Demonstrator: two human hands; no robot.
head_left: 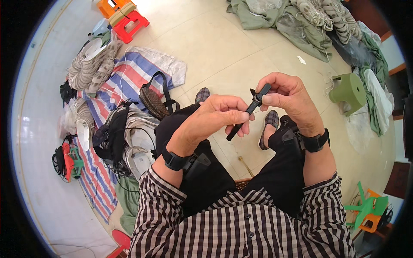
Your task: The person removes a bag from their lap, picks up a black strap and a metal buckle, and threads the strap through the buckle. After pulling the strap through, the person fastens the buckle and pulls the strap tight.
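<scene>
Pale tiled floor (215, 47) spread out beneath you. Over its left part lay a striped sheet (135, 71), probably put down to keep the goods off the tiles: stacks of pale, sole-shaped pieces (86, 71) sat on it, bunched together. Green cloth (297, 36) was heaped at the upper right, with more such pieces on top. A green stool (349, 91) stood near it, right of your feet. The brown bag (154, 102) lay by your left knee, its strap loose, perhaps for easy reach.

Your forearms met over the gap between your knees, a posture that seemed to steady both hands. Left hand (215, 114): thumb and fingers closed on the lower part of a small black strip (254, 105). Right hand (286, 92): thumb and forefinger pinched its upper end, beside a small clasp-like part. The strip hung in the air, slanting up to the right; the two-point grip likely kept it from turning. Its exact kind was too small to tell.
</scene>
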